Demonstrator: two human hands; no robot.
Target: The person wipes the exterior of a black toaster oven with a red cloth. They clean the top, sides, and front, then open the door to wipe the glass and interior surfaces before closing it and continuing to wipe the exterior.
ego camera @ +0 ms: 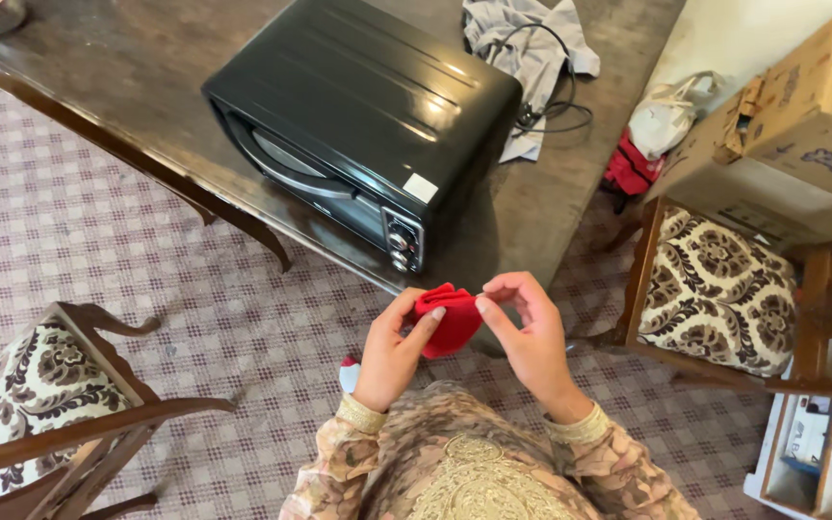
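Patterned carpet (69, 221) covers the floor, checked in pale and mauve. Dark wooden worktop (146, 87) runs across the top of view. On it, a black toaster oven (358, 116), door and knobs turned toward the person. Behind the oven, a grey cloth (532, 48) with a black cord (556, 106) looped over it. Cardboard boxes (792, 125) stacked at far right. Two wooden chairs with floral cushions: chair on the right (719, 289), chair at lower left (40, 404). White bag (666, 116) and a red bag (631, 169) on the floor past the worktop's end. Both hands raised in front of the body, below the worktop edge and near the oven's knobs. Red cloth (450, 323), small and bunched, sits between them. Left hand (392, 351) grip pinches its lower left side, thumb laid over the front. Right hand (527, 332) grip pinches the top right edge between thumb and fingertips. Cloth touches both hands, clear of the worktop.
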